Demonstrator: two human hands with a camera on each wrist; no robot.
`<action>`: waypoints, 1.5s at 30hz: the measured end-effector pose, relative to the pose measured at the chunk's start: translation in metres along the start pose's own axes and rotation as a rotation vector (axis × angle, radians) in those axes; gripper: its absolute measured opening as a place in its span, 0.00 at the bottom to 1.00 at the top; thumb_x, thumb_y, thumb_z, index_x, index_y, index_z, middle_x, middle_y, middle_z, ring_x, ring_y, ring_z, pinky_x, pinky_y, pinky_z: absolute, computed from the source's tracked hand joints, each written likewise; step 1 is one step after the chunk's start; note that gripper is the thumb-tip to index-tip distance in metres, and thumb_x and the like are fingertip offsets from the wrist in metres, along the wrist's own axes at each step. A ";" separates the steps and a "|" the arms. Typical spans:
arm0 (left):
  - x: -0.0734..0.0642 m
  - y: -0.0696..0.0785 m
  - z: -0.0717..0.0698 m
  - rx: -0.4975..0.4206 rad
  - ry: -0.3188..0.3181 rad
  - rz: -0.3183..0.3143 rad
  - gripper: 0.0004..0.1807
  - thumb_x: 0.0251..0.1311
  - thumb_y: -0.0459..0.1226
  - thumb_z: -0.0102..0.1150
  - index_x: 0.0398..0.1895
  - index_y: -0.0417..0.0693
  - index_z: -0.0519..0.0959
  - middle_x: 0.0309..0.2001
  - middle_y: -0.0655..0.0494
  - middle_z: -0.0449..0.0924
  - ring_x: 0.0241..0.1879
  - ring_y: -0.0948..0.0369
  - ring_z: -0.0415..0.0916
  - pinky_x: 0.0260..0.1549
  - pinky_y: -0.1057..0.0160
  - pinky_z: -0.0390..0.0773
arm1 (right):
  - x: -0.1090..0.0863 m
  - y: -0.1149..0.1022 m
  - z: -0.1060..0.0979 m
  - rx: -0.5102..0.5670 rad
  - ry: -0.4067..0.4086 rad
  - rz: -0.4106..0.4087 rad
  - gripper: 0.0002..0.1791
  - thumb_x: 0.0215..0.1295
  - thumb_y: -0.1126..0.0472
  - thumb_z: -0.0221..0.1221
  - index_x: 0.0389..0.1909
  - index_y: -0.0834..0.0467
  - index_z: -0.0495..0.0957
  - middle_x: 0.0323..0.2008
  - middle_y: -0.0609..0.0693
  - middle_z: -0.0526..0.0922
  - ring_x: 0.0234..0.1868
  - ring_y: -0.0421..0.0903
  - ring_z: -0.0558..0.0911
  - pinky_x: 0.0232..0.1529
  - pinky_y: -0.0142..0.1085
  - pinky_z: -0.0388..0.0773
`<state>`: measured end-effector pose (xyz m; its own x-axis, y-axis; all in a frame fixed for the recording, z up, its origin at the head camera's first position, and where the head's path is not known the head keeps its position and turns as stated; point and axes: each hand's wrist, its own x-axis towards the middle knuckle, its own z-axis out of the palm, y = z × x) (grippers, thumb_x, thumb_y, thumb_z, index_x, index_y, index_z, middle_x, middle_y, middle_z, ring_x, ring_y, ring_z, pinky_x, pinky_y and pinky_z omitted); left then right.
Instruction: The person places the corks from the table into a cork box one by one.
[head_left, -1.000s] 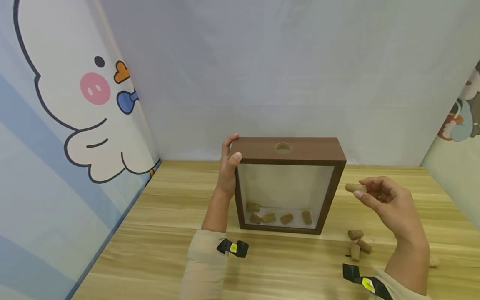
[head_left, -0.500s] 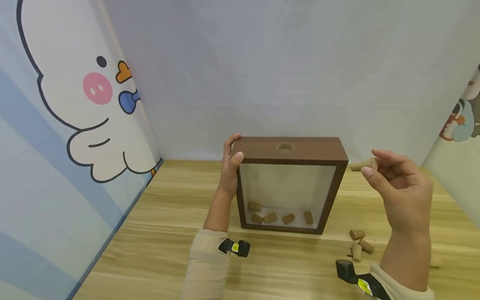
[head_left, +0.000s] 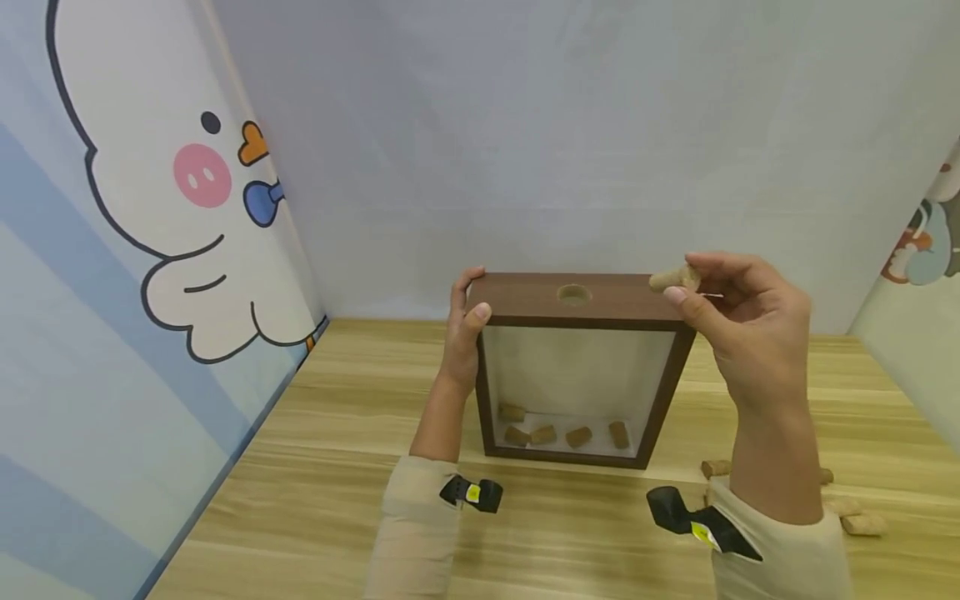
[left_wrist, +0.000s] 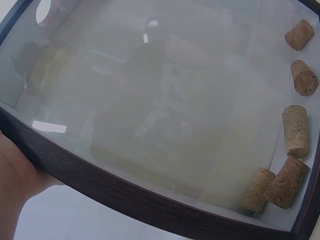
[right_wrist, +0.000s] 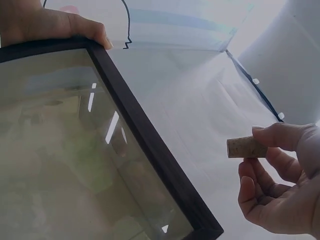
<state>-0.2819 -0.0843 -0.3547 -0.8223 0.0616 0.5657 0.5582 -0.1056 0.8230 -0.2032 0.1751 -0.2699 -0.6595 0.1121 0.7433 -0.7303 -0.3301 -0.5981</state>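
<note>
Brown-framed and clear-fronted, a box (head_left: pixel 577 371) stands upright near the centre of the head view, a round hole (head_left: pixel 574 295) in its top. The left hand (head_left: pixel 463 337) grips its left side, fingers curled round the upper edge. The right hand (head_left: pixel 757 329) pinches a cork (head_left: pixel 670 279) between thumb and fingers, right of the hole and apart from the box. Five corks (head_left: pixel 578 437) lie inside along the bottom; loose corks (head_left: pixel 864 524) lie on the surface (head_left: pixel 315 500) at lower right.
</note>
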 end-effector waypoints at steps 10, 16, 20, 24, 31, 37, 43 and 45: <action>0.001 0.001 0.000 -0.024 -0.010 0.006 0.51 0.46 0.69 0.51 0.65 0.44 0.54 0.68 0.50 0.45 0.63 0.55 0.47 0.57 0.46 0.48 | 0.024 0.010 0.021 -0.302 -0.166 0.275 0.14 0.55 0.73 0.63 0.43 0.63 0.80 0.33 0.50 0.82 0.33 0.45 0.79 0.34 0.28 0.74; 0.000 0.002 0.000 -0.015 -0.007 -0.003 0.53 0.44 0.71 0.50 0.65 0.45 0.54 0.69 0.52 0.44 0.66 0.55 0.41 0.58 0.43 0.44 | 0.035 0.015 0.032 -0.521 -0.296 0.407 0.19 0.58 0.64 0.63 0.49 0.67 0.76 0.37 0.53 0.80 0.36 0.45 0.78 0.36 0.31 0.73; -0.001 0.002 -0.001 -0.003 -0.004 -0.016 0.52 0.45 0.71 0.49 0.65 0.45 0.55 0.70 0.53 0.43 0.68 0.56 0.38 0.58 0.42 0.42 | 0.041 0.019 0.038 -0.630 -0.347 0.489 0.20 0.58 0.62 0.63 0.51 0.65 0.76 0.40 0.56 0.80 0.38 0.45 0.78 0.36 0.31 0.72; -0.001 0.003 -0.001 -0.009 -0.008 -0.008 0.52 0.46 0.71 0.49 0.65 0.44 0.54 0.70 0.52 0.43 0.68 0.55 0.37 0.58 0.41 0.41 | 0.047 0.024 0.045 -0.685 -0.361 0.575 0.17 0.58 0.64 0.63 0.48 0.64 0.77 0.38 0.56 0.80 0.37 0.48 0.79 0.33 0.34 0.74; -0.002 0.004 -0.002 -0.033 -0.023 0.009 0.50 0.48 0.68 0.49 0.65 0.43 0.53 0.70 0.51 0.42 0.67 0.54 0.39 0.58 0.42 0.44 | 0.050 0.022 0.048 -0.739 -0.376 0.628 0.19 0.59 0.63 0.62 0.50 0.65 0.75 0.39 0.59 0.79 0.39 0.51 0.78 0.39 0.40 0.72; -0.004 0.007 -0.003 -0.029 -0.016 0.000 0.50 0.48 0.69 0.49 0.65 0.44 0.54 0.70 0.52 0.42 0.67 0.54 0.38 0.58 0.42 0.42 | 0.029 0.004 0.036 -0.726 -0.330 0.527 0.24 0.61 0.57 0.61 0.57 0.62 0.71 0.47 0.57 0.76 0.43 0.49 0.77 0.41 0.37 0.73; -0.004 0.011 -0.007 -0.024 -0.004 0.000 0.51 0.47 0.71 0.49 0.65 0.45 0.54 0.69 0.52 0.43 0.68 0.56 0.38 0.58 0.42 0.41 | -0.003 -0.012 0.008 -0.412 -0.196 0.292 0.15 0.59 0.72 0.59 0.48 0.66 0.76 0.37 0.53 0.80 0.37 0.43 0.78 0.36 0.27 0.74; -0.005 0.011 -0.007 -0.022 -0.005 0.000 0.51 0.46 0.71 0.49 0.65 0.45 0.54 0.69 0.52 0.44 0.68 0.56 0.38 0.59 0.43 0.41 | -0.012 -0.016 -0.004 -0.324 -0.183 0.251 0.15 0.58 0.77 0.57 0.47 0.68 0.76 0.37 0.53 0.80 0.37 0.43 0.78 0.37 0.27 0.74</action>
<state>-0.2728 -0.0928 -0.3490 -0.8217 0.0667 0.5660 0.5556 -0.1271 0.8217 -0.1842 0.1822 -0.2706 -0.8020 -0.1116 0.5867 -0.5893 -0.0121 -0.8078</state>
